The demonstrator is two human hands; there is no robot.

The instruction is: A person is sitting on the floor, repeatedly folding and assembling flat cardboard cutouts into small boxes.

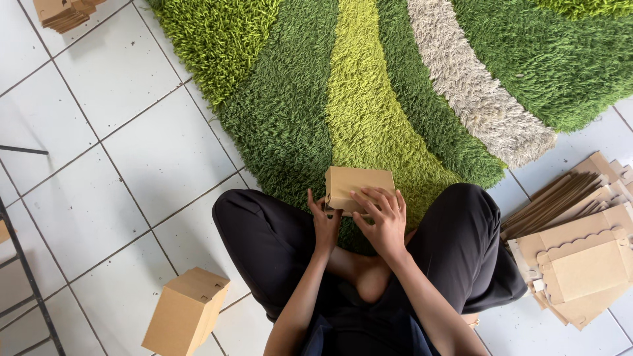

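The person sat cross-legged on the white tiled floor [132, 151], black trousers [264, 244] on both knees, with the small cardboard box [359, 188] held just past the knees; every place below is told from that box. The left hand [324, 224] gripped the box's near left corner, thumb raised along the side and fingers curled under the edge. The right hand [386, 221] lay on the box's near edge with its fingers [376, 198] spread flat and pressed down on the top face. Both hands were closed on the box, which sat tilted a little, its far end over the rug [369, 99].

Nearer than the box and to its left, a finished brown cardboard box [186, 311] stood on the tiles beside the left knee, well apart from the hands. To the right of the held box, a stack of flat cardboard blanks [580, 257] with scalloped edges lay fanned out on the floor just beside the right knee.

Beyond the box, the shaggy rug spread away in curved bands of dark green, lime and beige. Far to the left, a dark metal frame [26, 277] crossed the tiles, and at the far left corner lay another pile of cardboard pieces [62, 12].
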